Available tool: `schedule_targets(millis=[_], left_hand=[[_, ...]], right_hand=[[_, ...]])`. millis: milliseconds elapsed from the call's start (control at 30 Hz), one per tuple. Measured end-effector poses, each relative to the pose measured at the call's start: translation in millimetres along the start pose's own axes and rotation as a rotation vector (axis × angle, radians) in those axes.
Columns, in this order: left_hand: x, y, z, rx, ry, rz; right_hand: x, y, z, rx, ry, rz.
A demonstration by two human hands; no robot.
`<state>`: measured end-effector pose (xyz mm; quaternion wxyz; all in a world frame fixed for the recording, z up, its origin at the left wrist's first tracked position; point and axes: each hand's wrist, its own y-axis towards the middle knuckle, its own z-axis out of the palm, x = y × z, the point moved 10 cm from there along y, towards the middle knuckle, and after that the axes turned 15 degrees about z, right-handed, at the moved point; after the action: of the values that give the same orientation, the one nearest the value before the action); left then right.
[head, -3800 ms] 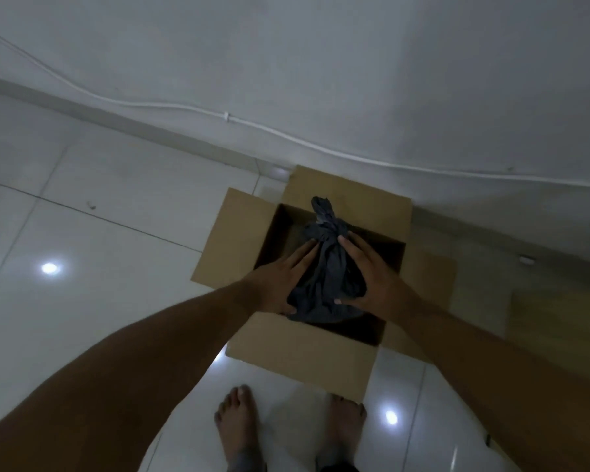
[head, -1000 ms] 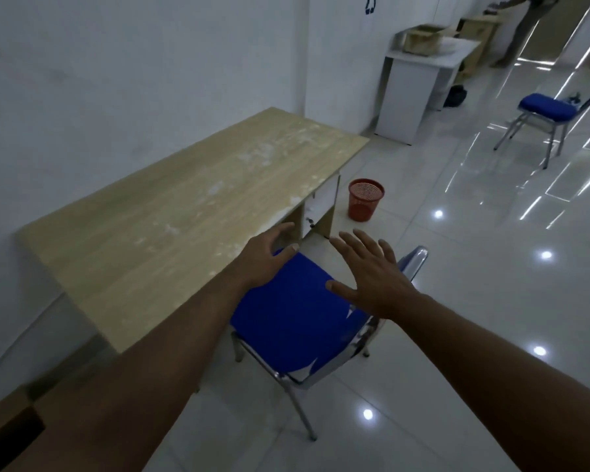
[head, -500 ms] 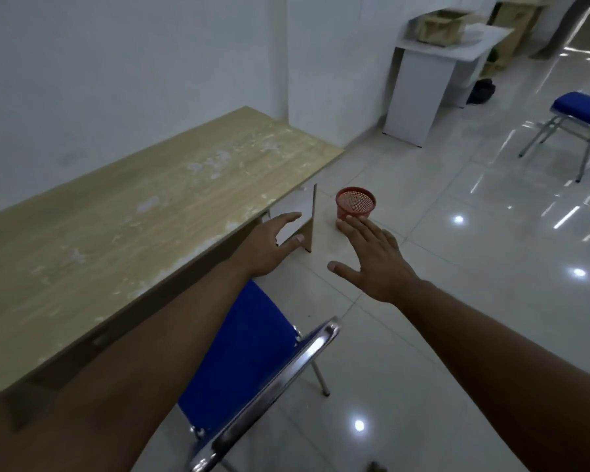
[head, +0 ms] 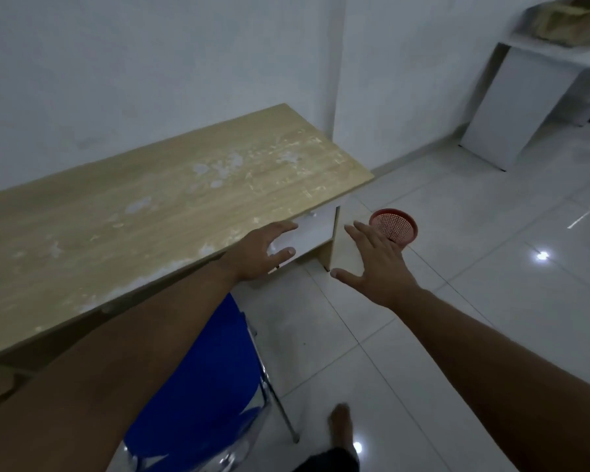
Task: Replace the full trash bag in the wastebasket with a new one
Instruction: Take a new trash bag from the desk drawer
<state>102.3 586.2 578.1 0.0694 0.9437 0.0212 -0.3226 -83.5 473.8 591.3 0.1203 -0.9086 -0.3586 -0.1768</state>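
Note:
A small red mesh wastebasket (head: 396,227) stands on the white tiled floor just past the right end of a wooden desk (head: 143,216). No bag is visible in it. My left hand (head: 263,252) is stretched forward with fingers spread, in front of the desk's front edge, holding nothing. My right hand (head: 377,264) is stretched out too, fingers spread, empty; its fingertips overlap the wastebasket in the picture, but the basket stands farther off on the floor. No trash bag is in view.
A blue chair (head: 205,379) with chrome legs stands below my left arm beside the desk. A white table (head: 511,107) with a cardboard box (head: 573,18) on it stands at the far right by the wall. My bare foot (head: 341,427) is on the floor.
I turned away from the cardboard box with the tied dark bag and moved along the desk. The chair has slid below me and the red wastebasket is nearer. Both hands stay empty.

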Motion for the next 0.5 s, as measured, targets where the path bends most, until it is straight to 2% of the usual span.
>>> schedule_targets(millis=[200, 367, 433, 500], left_hand=[[79.3, 104.4, 21.8, 0.065, 0.042, -0.066], [129.4, 174.5, 44.8, 0.119, 0.099, -0.068], [153.6, 197.5, 51.1, 0.125, 0.127, -0.072], [179.7, 218.1, 56.8, 0.132, 0.188, -0.040]], right_hand=[[-47.9, 101.0, 47.4, 0.112, 0.068, 0.016], [-83.8, 167.8, 74.7, 0.133, 0.142, 0.047], [-92.9, 192.0, 90.3, 0.134, 0.254, 0.070], [-107.1, 218.4, 112.0, 0.143, 0.486, 0.166]])
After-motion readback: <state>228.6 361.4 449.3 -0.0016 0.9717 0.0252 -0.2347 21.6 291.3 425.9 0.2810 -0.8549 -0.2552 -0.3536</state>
